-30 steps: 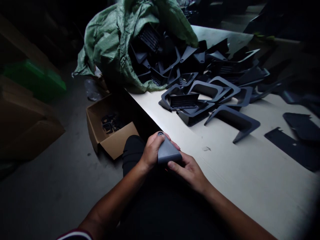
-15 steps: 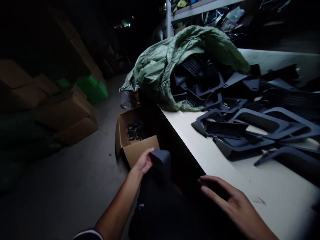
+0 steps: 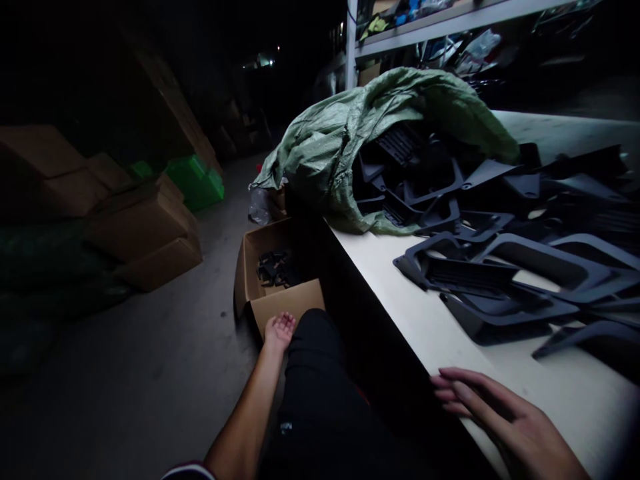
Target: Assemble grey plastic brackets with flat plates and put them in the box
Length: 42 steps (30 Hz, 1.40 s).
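My left hand (image 3: pixel 281 330) is palm up with its fingers loosely spread and nothing in it. It is beside my dark-trousered knee, in front of the near flap of an open cardboard box (image 3: pixel 286 305). Small black plastic pieces (image 3: pixel 277 269) lie inside that box. Over the edge of the white table (image 3: pixel 370 263) is my right hand (image 3: pixel 493 410), slightly blurred, fingers extended and thumb partly across them; no object shows in it. Dark grey plastic frames (image 3: pixel 540 260) are heaped on the table beyond this hand.
A green woven sack (image 3: pixel 325 137) lies on the table, its mouth spilling more dark parts. Cardboard boxes (image 3: pixel 145 227) and a bright green box (image 3: pixel 195 181) stand on the floor at left. A loaded metal shelf (image 3: pixel 430 37) is behind the table.
My left hand has turned from closed fingers beside a dark grey shape to an open palm. My right hand has shifted rightward and down in view. The whole view has shifted slightly.
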Tool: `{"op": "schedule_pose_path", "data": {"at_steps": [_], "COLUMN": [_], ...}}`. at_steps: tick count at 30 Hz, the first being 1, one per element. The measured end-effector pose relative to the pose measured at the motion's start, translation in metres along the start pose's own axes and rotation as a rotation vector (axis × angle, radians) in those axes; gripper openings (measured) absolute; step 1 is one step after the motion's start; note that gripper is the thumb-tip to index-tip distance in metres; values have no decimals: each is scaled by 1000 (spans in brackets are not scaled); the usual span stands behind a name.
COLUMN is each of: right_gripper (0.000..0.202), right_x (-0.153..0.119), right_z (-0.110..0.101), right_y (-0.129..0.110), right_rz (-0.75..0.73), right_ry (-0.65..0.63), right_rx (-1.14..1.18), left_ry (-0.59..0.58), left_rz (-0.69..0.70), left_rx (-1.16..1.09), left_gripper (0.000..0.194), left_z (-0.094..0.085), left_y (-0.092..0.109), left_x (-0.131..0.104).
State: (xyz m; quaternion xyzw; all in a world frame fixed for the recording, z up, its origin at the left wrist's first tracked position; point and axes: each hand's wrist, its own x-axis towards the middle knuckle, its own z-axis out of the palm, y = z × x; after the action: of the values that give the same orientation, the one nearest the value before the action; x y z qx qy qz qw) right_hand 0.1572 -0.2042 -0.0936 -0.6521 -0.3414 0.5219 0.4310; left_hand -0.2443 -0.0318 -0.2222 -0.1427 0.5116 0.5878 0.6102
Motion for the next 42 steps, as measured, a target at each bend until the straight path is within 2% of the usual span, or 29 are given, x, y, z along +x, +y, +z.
{"op": "schedule_pose_path", "data": {"at_steps": [4,8,12,17,19,21,23,25,27,30,33,36,39,42], "right_gripper": [69,60,49,50,52,48,39,32,29,32,40,42,34,31], "right_x": [-1,-6,-12,-7,-4,-3,-4,-7,-9,-10,-7,-6,-15,-38], "right_z": [5,9,14,12,10,9,4,-7,-27,-71,-120,-153,-159,-140], "right_y": [-2,0,-12,-22,-21,-21,-26,-37,-50,-62,-57,-37,-17,-11], "right_rz": [3,-47,-69,-30,-27,-93,-250,-403,-482,-526,-509,-426,-335,-286], "right_ry": [16,8,1,-37,-91,-108,-17,144,308,574,823,930,938,945], "right_rx": [-5,17,161,349,335,184,-100,-346,-452,-512,-564,-576,-520,-436], "left_ry": [-3,-31,-67,-124,-141,-158,-175,-189,-196,-210,-273,-389,-575,-824], "left_rz": [-9,-21,-39,-60,-63,-65,-60,-45,-27,0,61,99,90,41], "left_rx": [1,54,137,257,310,360,412,475,540,626,735,864,1048,1242], "left_gripper": [27,16,18,17,17,16,17,17,18,19,18,20,38,55], "left_z": [3,10,22,35,37,38,38,36,33,28,26,32,42,54], "left_y": [-2,-4,-10,-23,-29,-33,-35,-36,-35,-34,-37,-48,-71,-102], "left_x": [-3,-14,-28,-44,-54,-64,-73,-80,-86,-95,-112,-135,-164,-198]}}
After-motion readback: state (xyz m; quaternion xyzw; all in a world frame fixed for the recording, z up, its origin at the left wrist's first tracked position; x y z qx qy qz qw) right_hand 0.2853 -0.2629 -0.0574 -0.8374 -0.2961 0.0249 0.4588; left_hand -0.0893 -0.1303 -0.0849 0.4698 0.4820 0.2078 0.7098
